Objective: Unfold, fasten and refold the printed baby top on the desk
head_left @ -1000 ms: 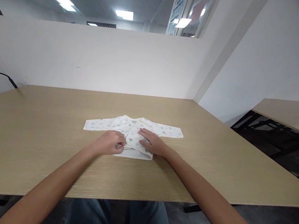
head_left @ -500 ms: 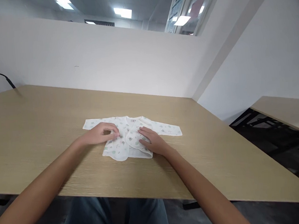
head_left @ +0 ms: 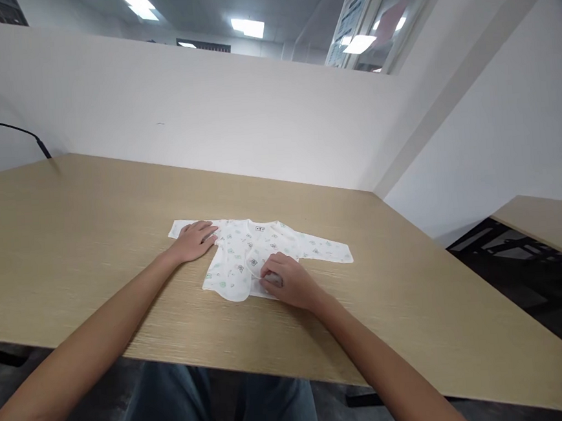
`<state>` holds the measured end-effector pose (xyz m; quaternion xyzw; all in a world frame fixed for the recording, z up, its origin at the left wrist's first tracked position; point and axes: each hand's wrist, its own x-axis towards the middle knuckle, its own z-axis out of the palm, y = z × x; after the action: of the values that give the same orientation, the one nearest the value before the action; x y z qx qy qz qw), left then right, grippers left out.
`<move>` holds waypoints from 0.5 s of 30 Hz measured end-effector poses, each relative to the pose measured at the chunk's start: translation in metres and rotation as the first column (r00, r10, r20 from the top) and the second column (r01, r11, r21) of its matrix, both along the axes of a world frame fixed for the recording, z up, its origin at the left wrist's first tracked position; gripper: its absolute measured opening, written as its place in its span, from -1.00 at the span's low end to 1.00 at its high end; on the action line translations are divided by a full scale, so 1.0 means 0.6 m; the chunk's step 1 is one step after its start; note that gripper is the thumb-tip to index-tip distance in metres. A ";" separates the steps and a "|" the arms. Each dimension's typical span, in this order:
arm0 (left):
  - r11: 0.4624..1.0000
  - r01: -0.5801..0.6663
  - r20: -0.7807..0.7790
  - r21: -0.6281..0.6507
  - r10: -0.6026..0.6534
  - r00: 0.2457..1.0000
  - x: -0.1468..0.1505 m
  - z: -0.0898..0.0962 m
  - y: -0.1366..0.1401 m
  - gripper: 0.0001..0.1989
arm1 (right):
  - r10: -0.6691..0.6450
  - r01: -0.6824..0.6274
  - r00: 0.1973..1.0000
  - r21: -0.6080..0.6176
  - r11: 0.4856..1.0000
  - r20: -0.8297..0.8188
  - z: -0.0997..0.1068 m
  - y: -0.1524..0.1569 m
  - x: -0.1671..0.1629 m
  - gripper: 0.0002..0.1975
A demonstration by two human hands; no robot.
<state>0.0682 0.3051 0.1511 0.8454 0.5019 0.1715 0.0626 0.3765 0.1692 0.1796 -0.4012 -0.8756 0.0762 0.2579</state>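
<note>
A white baby shirt (head_left: pixel 233 256) with small green and grey prints lies spread on the table, its neck toward the far side and its sleeves out to both sides. My left hand (head_left: pixel 196 241) rests flat on the sleeve at the left, fingers extended. At the lower right of the shirt's front, my right hand (head_left: pixel 289 281) has thumb and fingers curled together at the edge of the rounded front flap. That hand covers the shirt's lower right corner, and the cloth between its fingertips is mostly hidden.
The wooden table (head_left: pixel 114 197) meets a white partition (head_left: pixel 255 128) at the back and another white wall on the right. A black cable (head_left: pixel 12 126) hangs at the far left. A second tabletop (head_left: pixel 549 222) stands at the right, beyond a dark gap.
My left hand has moved from the shirt's chest to the left sleeve and flattened out. My right hand has shifted lower, and its spread fingers have curled in. The camera view has turned slightly.
</note>
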 end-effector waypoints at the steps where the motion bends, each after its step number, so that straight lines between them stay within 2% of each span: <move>1: 1.000 -0.001 0.003 0.001 0.001 1.000 0.000 0.000 0.000 -0.42 | 0.000 0.000 1.000 0.001 1.000 0.000 -0.001 0.001 0.000 -0.95; 8: 1.000 0.000 0.002 -0.007 0.000 1.000 0.001 0.002 0.000 -0.42 | -0.028 0.025 0.998 -0.041 0.999 -0.052 -0.001 0.003 0.001 -0.87; 12: 1.000 -0.002 -0.010 -0.023 0.001 1.000 0.003 0.005 -0.002 -0.42 | -0.034 0.001 0.983 -0.179 0.984 -0.183 0.025 -0.004 0.016 -0.86; 15: 0.999 -0.009 -0.019 -0.031 0.009 1.000 0.004 0.007 -0.004 -0.43 | 0.024 -0.095 0.976 -0.327 0.940 -0.217 0.052 -0.015 0.030 -0.85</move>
<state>0.0709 0.3029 0.1555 0.8436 0.5089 0.1561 0.0702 0.3945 0.1600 0.2109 -0.4021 -0.8296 0.2736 0.2743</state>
